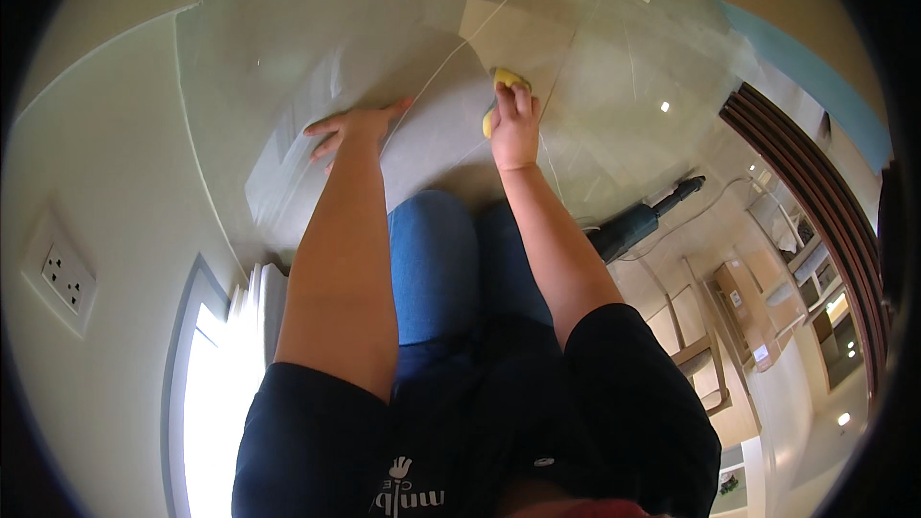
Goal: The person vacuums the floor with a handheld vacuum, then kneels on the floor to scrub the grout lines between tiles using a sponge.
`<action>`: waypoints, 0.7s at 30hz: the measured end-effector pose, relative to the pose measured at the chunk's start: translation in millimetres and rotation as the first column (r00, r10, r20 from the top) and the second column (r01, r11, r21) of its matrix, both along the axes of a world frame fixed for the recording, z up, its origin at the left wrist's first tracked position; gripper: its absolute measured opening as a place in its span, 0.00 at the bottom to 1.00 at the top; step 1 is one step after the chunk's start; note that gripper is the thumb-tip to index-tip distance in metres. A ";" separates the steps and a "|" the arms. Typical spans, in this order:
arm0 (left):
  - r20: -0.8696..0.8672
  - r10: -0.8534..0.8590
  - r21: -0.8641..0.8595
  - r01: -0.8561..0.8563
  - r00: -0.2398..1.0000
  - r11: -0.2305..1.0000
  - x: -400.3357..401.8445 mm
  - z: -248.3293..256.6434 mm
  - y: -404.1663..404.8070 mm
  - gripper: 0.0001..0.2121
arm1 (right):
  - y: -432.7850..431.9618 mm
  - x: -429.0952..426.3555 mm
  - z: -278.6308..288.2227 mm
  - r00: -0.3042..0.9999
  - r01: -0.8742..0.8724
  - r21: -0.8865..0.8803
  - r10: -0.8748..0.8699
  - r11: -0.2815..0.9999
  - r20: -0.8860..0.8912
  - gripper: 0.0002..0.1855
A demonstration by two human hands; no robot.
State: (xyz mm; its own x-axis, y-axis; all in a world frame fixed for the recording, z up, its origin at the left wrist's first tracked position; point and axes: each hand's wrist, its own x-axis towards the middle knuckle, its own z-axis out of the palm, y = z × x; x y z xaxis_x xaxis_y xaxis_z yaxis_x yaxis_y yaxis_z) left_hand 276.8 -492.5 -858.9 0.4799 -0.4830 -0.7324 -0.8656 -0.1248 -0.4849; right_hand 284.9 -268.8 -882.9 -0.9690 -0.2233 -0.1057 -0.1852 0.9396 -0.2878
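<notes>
Before me spreads a glossy grey, marble-veined panel with light reflections on it. My right hand grips a yellow sponge against this surface, right of the middle; parts of the sponge show above and to the left of my fingers. Further left, my left hand rests on the panel with its fingers spread, holding nothing. The sponge's underside is hidden.
A dark handheld power tool or vacuum with a cord lies to the right. Beyond it are wooden chairs and a cardboard box. Wall sockets and a bright window are at the left.
</notes>
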 end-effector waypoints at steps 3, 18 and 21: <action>-0.033 0.083 -0.072 -0.085 0.996 0.994 4.6 -6.7 -2.5 0.79 | -12.9 -73.9 3.5 0.991 0.028 0.011 -0.026 1.000 -0.135 0.20; -0.027 0.009 -0.042 -0.010 1.000 0.999 6.5 -12.2 3.3 0.77 | -72.9 -93.5 -1.4 0.985 -0.106 -0.123 0.087 0.987 -0.148 0.20; -0.092 0.011 -0.036 -0.014 0.996 0.999 10.9 -5.2 4.1 0.76 | -80.1 -22.9 5.7 0.993 -0.063 -0.125 0.049 0.990 -0.110 0.21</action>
